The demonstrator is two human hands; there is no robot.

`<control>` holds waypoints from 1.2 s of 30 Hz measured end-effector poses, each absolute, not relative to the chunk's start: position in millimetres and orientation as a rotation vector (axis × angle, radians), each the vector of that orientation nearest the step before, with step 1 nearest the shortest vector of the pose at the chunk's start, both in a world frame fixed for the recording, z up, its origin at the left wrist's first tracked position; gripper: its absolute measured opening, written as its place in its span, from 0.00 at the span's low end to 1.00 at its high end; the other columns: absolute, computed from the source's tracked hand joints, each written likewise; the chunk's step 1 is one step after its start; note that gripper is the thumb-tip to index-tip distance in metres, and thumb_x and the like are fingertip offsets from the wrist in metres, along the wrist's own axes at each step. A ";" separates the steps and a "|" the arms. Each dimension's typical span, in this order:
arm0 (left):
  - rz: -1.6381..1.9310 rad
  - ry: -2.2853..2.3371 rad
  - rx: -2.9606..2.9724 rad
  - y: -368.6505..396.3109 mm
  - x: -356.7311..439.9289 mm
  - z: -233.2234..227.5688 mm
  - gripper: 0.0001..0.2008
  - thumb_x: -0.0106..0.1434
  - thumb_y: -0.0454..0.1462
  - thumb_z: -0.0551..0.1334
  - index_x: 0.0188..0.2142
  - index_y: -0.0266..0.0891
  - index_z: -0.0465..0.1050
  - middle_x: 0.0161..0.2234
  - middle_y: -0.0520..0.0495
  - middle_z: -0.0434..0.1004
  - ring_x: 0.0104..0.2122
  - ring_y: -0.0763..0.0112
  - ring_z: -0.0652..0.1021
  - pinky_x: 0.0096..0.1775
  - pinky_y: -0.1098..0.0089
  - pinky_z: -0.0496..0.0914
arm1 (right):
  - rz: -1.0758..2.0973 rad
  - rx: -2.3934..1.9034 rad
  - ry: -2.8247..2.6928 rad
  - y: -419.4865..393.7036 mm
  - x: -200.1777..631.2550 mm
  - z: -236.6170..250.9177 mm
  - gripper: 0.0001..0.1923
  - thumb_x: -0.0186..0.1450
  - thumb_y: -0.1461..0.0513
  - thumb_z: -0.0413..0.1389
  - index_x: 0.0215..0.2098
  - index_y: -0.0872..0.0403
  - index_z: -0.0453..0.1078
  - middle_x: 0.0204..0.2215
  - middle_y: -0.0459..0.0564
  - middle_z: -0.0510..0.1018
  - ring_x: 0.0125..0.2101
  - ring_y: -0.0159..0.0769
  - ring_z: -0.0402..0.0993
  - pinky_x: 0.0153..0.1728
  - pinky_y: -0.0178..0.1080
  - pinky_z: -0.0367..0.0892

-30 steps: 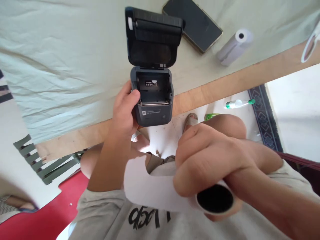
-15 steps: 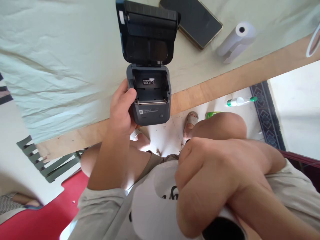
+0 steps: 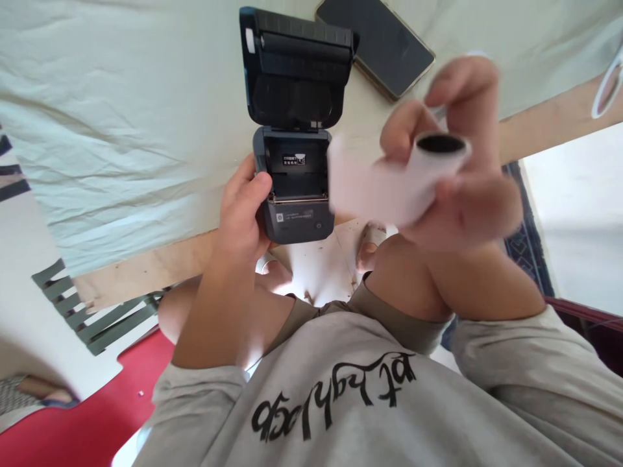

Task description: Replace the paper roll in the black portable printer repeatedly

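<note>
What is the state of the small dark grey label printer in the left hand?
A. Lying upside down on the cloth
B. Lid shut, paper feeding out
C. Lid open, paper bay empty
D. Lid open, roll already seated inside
C: the small dark grey label printer has its lid up and its bay bare, while the right hand holds the white paper roll beside it.

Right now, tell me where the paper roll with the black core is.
In the head view, the paper roll is held up in the right hand, right of the open printer that the left hand steadies.
</note>
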State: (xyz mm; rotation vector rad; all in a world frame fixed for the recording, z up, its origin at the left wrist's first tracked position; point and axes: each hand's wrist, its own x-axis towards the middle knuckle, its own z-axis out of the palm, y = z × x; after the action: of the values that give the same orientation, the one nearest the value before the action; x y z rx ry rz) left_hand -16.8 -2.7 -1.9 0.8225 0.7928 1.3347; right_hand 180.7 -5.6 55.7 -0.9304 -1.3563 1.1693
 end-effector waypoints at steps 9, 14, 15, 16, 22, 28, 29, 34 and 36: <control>1.277 0.902 0.813 -6.6 -17.9 3.5 0.13 0.65 0.45 0.63 0.42 0.38 0.78 0.33 0.48 0.80 0.30 0.70 0.79 0.30 0.71 0.73 | 1.167 -1.179 -1.037 46.2 196.9 24.4 0.26 0.52 0.62 0.63 0.43 0.40 0.57 0.35 0.42 0.66 0.29 0.30 0.65 0.21 0.30 0.65; 1.264 0.934 0.829 -8.9 -18.0 7.7 0.13 0.64 0.46 0.64 0.41 0.40 0.77 0.30 0.49 0.77 0.28 0.70 0.79 0.26 0.73 0.72 | 1.331 -1.235 -0.909 50.0 201.6 24.2 0.24 0.53 0.62 0.60 0.45 0.39 0.59 0.40 0.43 0.70 0.33 0.32 0.68 0.23 0.32 0.65; 1.258 0.928 0.827 -9.0 -18.0 8.5 0.13 0.64 0.46 0.64 0.41 0.40 0.77 0.30 0.50 0.76 0.27 0.71 0.78 0.25 0.73 0.71 | 1.385 -1.231 -0.874 51.7 201.6 22.0 0.23 0.53 0.61 0.59 0.45 0.40 0.60 0.39 0.44 0.71 0.32 0.33 0.69 0.22 0.33 0.64; 1.250 0.923 0.823 -9.0 -17.9 9.3 0.12 0.64 0.45 0.64 0.41 0.40 0.77 0.30 0.50 0.76 0.25 0.72 0.78 0.23 0.74 0.70 | 1.423 -1.216 -0.865 52.7 201.2 20.1 0.21 0.53 0.59 0.59 0.44 0.40 0.62 0.38 0.45 0.70 0.32 0.34 0.68 0.22 0.34 0.64; 1.261 0.870 0.792 -7.5 -16.7 8.2 0.11 0.66 0.44 0.64 0.40 0.38 0.77 0.29 0.50 0.76 0.24 0.74 0.76 0.22 0.74 0.69 | 1.431 -1.081 -1.064 43.5 195.5 20.8 0.17 0.58 0.55 0.65 0.44 0.39 0.67 0.34 0.42 0.70 0.27 0.29 0.65 0.20 0.33 0.57; 1.301 0.840 0.785 -5.3 -17.7 0.4 0.13 0.64 0.44 0.63 0.41 0.38 0.79 0.31 0.48 0.80 0.26 0.71 0.76 0.25 0.71 0.70 | 1.583 -1.062 -0.881 54.1 200.4 0.2 0.26 0.51 0.50 0.65 0.47 0.41 0.67 0.33 0.41 0.73 0.28 0.30 0.70 0.19 0.32 0.64; 1.301 0.860 0.782 -5.2 -17.8 0.3 0.13 0.64 0.44 0.63 0.42 0.38 0.79 0.34 0.47 0.81 0.30 0.69 0.78 0.28 0.70 0.72 | 1.601 -1.058 -0.893 55.7 200.6 -2.6 0.26 0.50 0.50 0.66 0.45 0.43 0.68 0.32 0.41 0.73 0.29 0.31 0.70 0.20 0.33 0.65; 1.284 0.873 0.808 -5.2 -18.1 0.6 0.14 0.65 0.45 0.64 0.42 0.39 0.79 0.35 0.47 0.81 0.31 0.69 0.78 0.32 0.68 0.72 | 1.616 -1.033 -0.988 55.4 200.9 -2.9 0.31 0.49 0.53 0.69 0.49 0.41 0.67 0.31 0.39 0.74 0.28 0.29 0.72 0.25 0.33 0.71; 1.294 0.871 0.817 -5.1 -18.2 0.0 0.13 0.65 0.45 0.64 0.41 0.39 0.79 0.34 0.48 0.81 0.30 0.70 0.77 0.30 0.68 0.71 | 1.611 -1.089 -0.905 55.8 202.6 -1.1 0.31 0.50 0.55 0.67 0.51 0.39 0.66 0.32 0.38 0.75 0.28 0.30 0.73 0.23 0.33 0.69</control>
State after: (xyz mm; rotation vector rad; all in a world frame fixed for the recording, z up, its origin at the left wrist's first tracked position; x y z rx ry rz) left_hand -18.2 -5.1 0.0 0.8166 0.8708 1.2942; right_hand 202.6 55.8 -1.1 -1.0886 -0.9052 1.6111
